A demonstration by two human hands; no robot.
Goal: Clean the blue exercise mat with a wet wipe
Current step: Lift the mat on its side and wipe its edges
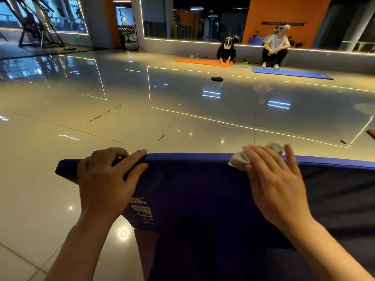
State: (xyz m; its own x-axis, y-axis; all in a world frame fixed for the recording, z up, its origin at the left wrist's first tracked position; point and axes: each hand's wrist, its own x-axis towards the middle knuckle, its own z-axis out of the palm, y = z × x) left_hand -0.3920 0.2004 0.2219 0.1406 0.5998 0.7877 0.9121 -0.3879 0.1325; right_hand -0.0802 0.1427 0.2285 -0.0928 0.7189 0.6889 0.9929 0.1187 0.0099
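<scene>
The blue exercise mat (194, 185) is lifted off the floor in front of me, its top edge running across the lower half of the view and white lettering showing near its left part. My left hand (107, 179) grips the mat's top edge near the left corner, fingers curled over it. My right hand (274, 183) lies flat with fingers spread and presses a crumpled white wet wipe (239, 159) against the mat's upper edge. Most of the wipe is hidden under my fingers.
Glossy tiled floor (142, 102) spreads out ahead. Far off, one person kneels on an orange mat (203, 62) and another sits behind a second blue mat (292, 73). A black weight plate (217, 78) lies on the floor. Gym machines (38, 27) stand at the back left.
</scene>
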